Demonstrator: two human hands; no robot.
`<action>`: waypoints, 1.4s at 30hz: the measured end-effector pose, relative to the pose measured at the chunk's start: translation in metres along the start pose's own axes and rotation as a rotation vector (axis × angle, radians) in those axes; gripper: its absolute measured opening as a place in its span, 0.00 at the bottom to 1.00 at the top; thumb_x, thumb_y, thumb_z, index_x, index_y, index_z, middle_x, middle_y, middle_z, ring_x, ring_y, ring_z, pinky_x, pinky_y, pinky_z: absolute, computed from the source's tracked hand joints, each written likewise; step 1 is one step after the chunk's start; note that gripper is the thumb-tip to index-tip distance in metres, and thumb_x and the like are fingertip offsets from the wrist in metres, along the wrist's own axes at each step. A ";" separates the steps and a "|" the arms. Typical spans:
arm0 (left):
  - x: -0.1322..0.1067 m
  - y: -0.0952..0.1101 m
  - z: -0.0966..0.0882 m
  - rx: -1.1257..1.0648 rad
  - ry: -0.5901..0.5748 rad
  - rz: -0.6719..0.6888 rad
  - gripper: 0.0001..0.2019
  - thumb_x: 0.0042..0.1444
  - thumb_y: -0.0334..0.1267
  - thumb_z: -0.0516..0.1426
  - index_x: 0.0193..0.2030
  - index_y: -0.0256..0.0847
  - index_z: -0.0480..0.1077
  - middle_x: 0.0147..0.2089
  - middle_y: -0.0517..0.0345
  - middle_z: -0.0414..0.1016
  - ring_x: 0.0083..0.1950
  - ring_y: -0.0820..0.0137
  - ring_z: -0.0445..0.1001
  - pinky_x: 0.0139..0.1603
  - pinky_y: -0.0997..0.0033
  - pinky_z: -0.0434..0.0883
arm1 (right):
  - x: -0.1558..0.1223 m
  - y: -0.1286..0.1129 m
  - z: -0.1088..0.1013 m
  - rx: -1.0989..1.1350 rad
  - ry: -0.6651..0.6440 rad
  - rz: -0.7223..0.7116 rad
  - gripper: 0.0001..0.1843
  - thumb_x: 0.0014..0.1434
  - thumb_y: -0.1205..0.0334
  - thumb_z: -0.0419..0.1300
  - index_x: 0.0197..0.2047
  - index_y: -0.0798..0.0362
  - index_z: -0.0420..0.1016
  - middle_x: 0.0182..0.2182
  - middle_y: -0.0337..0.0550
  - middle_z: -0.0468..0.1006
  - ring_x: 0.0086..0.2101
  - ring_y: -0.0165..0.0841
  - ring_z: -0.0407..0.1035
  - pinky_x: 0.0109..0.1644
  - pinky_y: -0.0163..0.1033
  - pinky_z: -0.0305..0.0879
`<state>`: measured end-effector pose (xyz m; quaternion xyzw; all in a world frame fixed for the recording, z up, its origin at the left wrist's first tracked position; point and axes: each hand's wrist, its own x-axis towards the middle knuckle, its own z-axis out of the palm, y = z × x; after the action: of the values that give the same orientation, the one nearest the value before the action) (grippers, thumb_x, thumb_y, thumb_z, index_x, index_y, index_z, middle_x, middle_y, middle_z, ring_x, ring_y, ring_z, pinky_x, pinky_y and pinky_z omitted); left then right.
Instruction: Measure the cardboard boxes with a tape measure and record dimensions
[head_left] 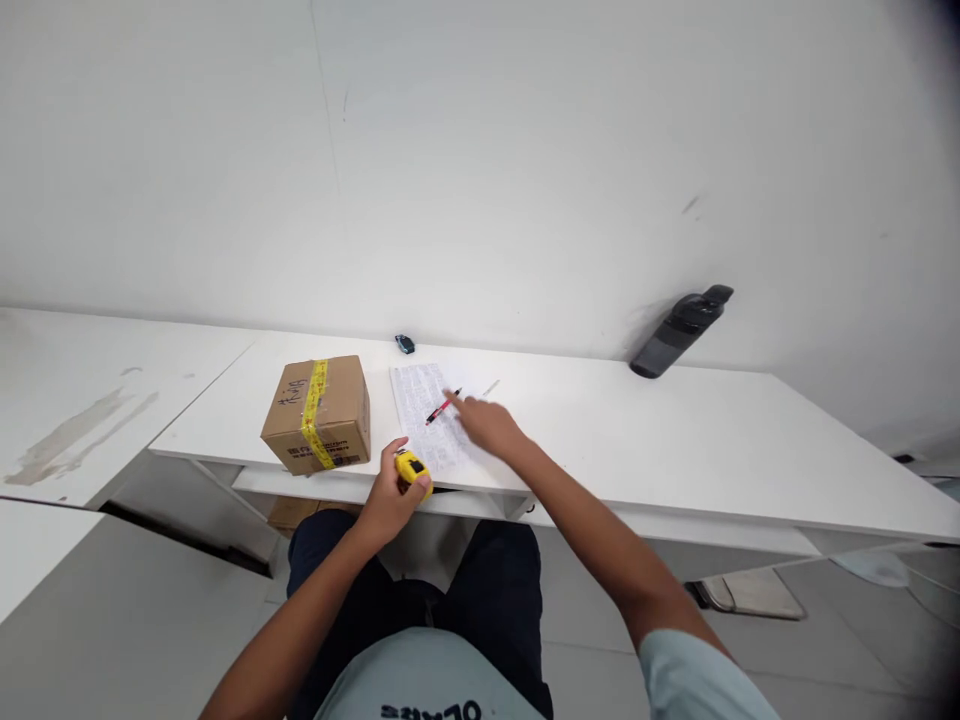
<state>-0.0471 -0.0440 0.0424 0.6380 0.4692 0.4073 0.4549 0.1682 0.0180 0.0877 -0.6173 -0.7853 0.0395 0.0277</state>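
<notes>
My left hand [391,497] is wrapped round a yellow and black tape measure [412,467] at the table's front edge. My right hand [487,424] is over the written sheets, its index finger stretched out to the red and black pen [437,411]. The finger overlaps the pen's upper part; whether it presses on it is unclear. The pen lies slanted across the paper [420,390], which is covered in dense handwriting. Left of the paper stands a closed cardboard box [341,395] with yellow printed tape over its top and front.
A small dark object [405,344] lies near the wall behind the paper. Farther right, a black bottle [675,335] stands by the wall on the white table [600,440]. Below the tabletop is an open shelf. Another white table [112,380] adjoins at left.
</notes>
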 end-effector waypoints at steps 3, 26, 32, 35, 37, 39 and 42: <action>0.019 -0.007 0.011 0.188 -0.168 0.075 0.36 0.53 0.45 0.60 0.67 0.44 0.52 0.36 0.61 0.67 0.34 0.70 0.66 0.38 0.68 0.66 | 0.049 0.030 0.003 0.034 -0.030 0.058 0.29 0.66 0.68 0.51 0.69 0.49 0.55 0.49 0.58 0.75 0.41 0.44 0.74 0.41 0.42 0.64; 0.054 -0.031 0.009 -0.286 -0.217 -0.091 0.30 0.55 0.54 0.56 0.60 0.41 0.59 0.36 0.60 0.68 0.37 0.68 0.71 0.41 0.67 0.67 | 0.004 0.039 0.078 1.060 0.345 0.152 0.26 0.62 0.38 0.47 0.26 0.50 0.67 0.22 0.38 0.68 0.28 0.34 0.65 0.35 0.39 0.60; 0.055 -0.024 0.008 -0.272 -0.252 -0.113 0.27 0.55 0.54 0.57 0.56 0.40 0.62 0.34 0.60 0.67 0.37 0.67 0.71 0.39 0.68 0.65 | 0.002 0.039 0.079 1.027 0.343 0.206 0.22 0.59 0.44 0.53 0.21 0.50 0.64 0.21 0.38 0.68 0.28 0.35 0.64 0.34 0.39 0.58; 0.056 -0.026 0.008 -0.276 -0.253 -0.103 0.25 0.55 0.54 0.57 0.54 0.40 0.63 0.35 0.60 0.67 0.37 0.67 0.71 0.38 0.69 0.65 | 0.003 0.039 0.079 1.019 0.325 0.200 0.21 0.58 0.46 0.54 0.19 0.50 0.64 0.20 0.37 0.68 0.27 0.35 0.64 0.34 0.38 0.58; 0.056 -0.029 0.009 -0.279 -0.257 -0.098 0.24 0.55 0.54 0.57 0.52 0.40 0.64 0.35 0.59 0.67 0.37 0.67 0.71 0.38 0.69 0.65 | 0.003 0.039 0.080 1.019 0.319 0.200 0.21 0.58 0.47 0.55 0.19 0.50 0.64 0.20 0.37 0.67 0.27 0.34 0.63 0.34 0.38 0.57; 0.056 -0.032 0.009 -0.281 -0.266 -0.096 0.23 0.55 0.53 0.57 0.51 0.40 0.64 0.35 0.59 0.68 0.37 0.68 0.70 0.38 0.69 0.65 | 0.003 0.039 0.080 1.022 0.323 0.206 0.21 0.58 0.48 0.54 0.20 0.50 0.64 0.20 0.37 0.67 0.27 0.34 0.63 0.33 0.38 0.57; 0.055 -0.032 0.009 -0.284 -0.276 -0.101 0.22 0.55 0.52 0.57 0.49 0.40 0.64 0.35 0.59 0.68 0.35 0.69 0.69 0.37 0.69 0.65 | 0.002 0.039 0.080 1.030 0.328 0.212 0.20 0.58 0.48 0.54 0.20 0.50 0.65 0.20 0.38 0.68 0.27 0.34 0.63 0.33 0.38 0.57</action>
<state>-0.0331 0.0122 0.0147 0.5927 0.3715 0.3549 0.6202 0.1984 0.0274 0.0039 -0.5977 -0.5836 0.3245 0.4438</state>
